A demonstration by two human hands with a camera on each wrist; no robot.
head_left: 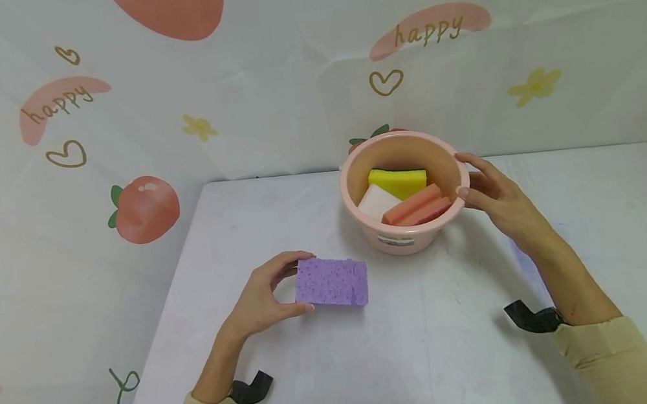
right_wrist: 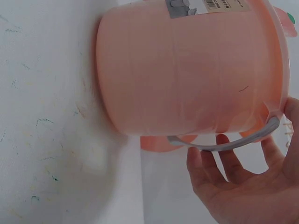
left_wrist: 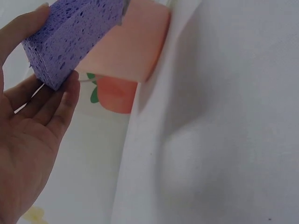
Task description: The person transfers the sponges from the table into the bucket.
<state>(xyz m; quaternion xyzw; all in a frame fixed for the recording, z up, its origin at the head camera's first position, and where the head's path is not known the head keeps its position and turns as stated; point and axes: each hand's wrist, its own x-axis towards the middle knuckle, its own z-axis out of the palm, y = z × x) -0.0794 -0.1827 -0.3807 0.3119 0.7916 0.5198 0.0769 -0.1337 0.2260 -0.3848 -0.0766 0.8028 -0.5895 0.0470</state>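
My left hand (head_left: 259,296) pinches a purple sponge (head_left: 332,282) by its left end, thumb below and fingers above in the head view. The left wrist view shows that sponge (left_wrist: 74,39) raised above the table, full of small pores. A pink bucket (head_left: 400,244) stands upright behind and to the right of it. My right hand (head_left: 501,201) grips the bucket's right rim, with the thumb at the edge. Near the fingers, a grey handle (right_wrist: 233,143) hangs along the bucket's side. Inside lie a yellow sponge (head_left: 398,183), a white block (head_left: 378,202) and orange-pink pieces (head_left: 413,204).
The white table (head_left: 421,362) ends at a back edge just behind the bucket. Beyond it hangs a white sheet (head_left: 284,95) printed with fruit, hearts and flowers. A black strap (head_left: 252,389) is on the left wrist, another black strap (head_left: 533,318) on the right.
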